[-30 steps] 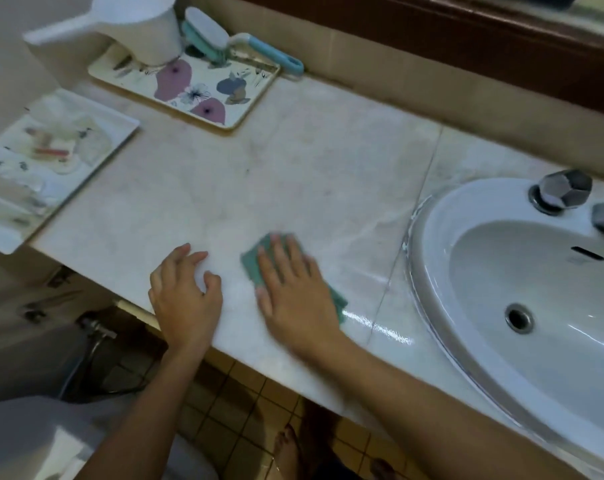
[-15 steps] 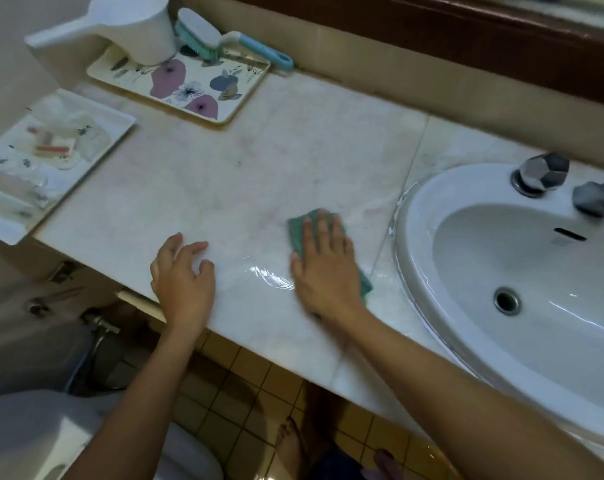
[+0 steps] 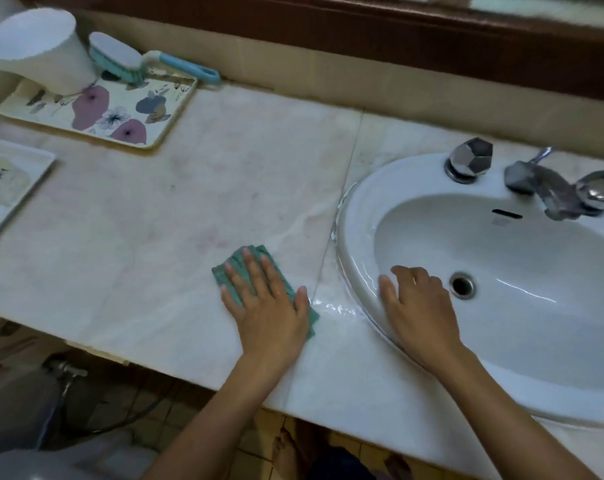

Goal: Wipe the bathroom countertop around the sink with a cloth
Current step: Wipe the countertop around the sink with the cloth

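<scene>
Green cloth (image 3: 239, 268) lies flat on the marble countertop (image 3: 137, 216), just left of the sink (image 3: 359, 209), mostly hidden under the left hand (image 3: 269, 306), whose fingers press on it spread and flat. The right hand (image 3: 418, 303) rests on the sink rim, fingers loosely spread, holding nothing. A floral tray (image 3: 96, 112) sits at the back-left; a second tray (image 3: 33, 168) is cut off at the left edge, its contents blurred.
</scene>
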The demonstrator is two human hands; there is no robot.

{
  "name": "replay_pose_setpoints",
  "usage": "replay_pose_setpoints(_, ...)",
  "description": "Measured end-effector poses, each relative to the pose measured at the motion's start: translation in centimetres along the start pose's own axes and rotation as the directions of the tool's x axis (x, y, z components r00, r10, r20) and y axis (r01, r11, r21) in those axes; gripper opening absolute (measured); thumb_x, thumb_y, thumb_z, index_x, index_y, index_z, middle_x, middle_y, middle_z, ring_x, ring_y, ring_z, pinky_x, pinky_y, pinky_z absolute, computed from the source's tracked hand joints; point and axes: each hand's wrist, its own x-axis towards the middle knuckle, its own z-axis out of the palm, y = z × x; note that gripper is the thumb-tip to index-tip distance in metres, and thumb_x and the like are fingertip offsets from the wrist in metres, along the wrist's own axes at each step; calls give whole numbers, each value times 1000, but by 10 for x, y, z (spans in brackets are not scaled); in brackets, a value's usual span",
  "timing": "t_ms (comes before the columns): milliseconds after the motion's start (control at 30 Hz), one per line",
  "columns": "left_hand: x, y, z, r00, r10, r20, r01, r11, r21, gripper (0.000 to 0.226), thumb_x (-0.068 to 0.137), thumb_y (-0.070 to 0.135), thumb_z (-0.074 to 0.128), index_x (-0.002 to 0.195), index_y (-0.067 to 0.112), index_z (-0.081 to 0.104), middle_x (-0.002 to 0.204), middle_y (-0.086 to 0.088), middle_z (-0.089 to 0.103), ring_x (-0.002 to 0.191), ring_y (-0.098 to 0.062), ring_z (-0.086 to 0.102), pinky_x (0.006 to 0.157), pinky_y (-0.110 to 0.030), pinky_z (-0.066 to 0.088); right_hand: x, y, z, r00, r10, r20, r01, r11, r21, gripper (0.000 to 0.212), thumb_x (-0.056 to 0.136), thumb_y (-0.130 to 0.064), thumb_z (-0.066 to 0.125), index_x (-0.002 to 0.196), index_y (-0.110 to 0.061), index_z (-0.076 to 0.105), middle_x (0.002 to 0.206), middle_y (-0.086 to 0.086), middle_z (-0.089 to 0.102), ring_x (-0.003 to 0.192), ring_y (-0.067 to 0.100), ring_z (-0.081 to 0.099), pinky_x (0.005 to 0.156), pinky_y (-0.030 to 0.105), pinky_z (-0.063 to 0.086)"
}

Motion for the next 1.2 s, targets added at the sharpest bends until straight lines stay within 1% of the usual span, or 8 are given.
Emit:
replay_pose_setpoints(267,89,8,-19,714,691,110,-700,699,145,67,98,49,14,154,17,-5,162,2,-8,148,-21,-13,119,-43,1,-3,0,11,999,-7,-47,2,994,-108,59,91,-48,10,74,-14,55,67,5,58,68,30,52,56,38,44)
replay_pose_setpoints(333,139,21,-28,715,693,94,-699,707,102,64,98,46,14,155,21,-4,163,5,-4,149,-17,-8,119,-42,4,-2,-1,12,999,-9,-50,2,992,-123,56,91,-48,12,72,-15,53,65,5,56,63,29,51,51,34,38)
replay_pose_setpoints(467,223,66,-39,915,401,-42,-398,915,73,60,100,41,15,155,21,6,163,3,0,149,-23,0,118,-45,6,-3,-1,12,995,-33,-95,21,992,-121,49,92,-47,14,67,-17,44,61,4,53,54,29,43,48,31,28)
replay_pose_setpoints(567,219,83,-31,961,270,-52,-269,963,33,60,100,42,13,155,20,4,163,2,-1,149,-23,-3,119,-45,3,-3,3,13,992,-42,-122,32,996,-85,46,91,-47,17,65,-18,41,59,3,51,53,27,39,47,31,28)
replay_pose_setpoints(833,9,53,4,963,260,-65,-264,963,-63,63,99,41,20,155,18,1,163,1,-6,149,-19,-11,119,-44,2,0,5,13,996,-37,-82,28,994,-105,57,92,-48,10,69,-16,50,65,4,55,58,28,49,50,33,40)
replay_pose_setpoints(933,-60,31,12,914,404,30,-403,914,-32,66,98,43,27,155,21,3,163,3,-4,149,-20,-8,118,-43,1,-2,4,11,998,-4,-68,-2,997,-83,55,94,-49,16,71,-15,52,70,5,57,65,29,52,57,36,46)
replay_pose_setpoints(1067,-51,-42,-9,786,599,152,-610,792,36,66,99,46,32,155,22,8,163,7,-1,150,-18,-3,115,-45,12,-4,-3,7,997,56,-59,-59,997,-43,47,94,-45,22,76,-13,52,74,7,57,69,32,53,63,40,48)
replay_pose_setpoints(1200,20,-100,-37,792,597,130,-610,785,109,65,99,47,28,155,22,7,163,8,-1,150,-16,-4,117,-46,17,9,-32,12,996,61,-72,-62,998,-11,42,94,-47,29,93,-10,50,91,8,55,86,33,52,66,38,41)
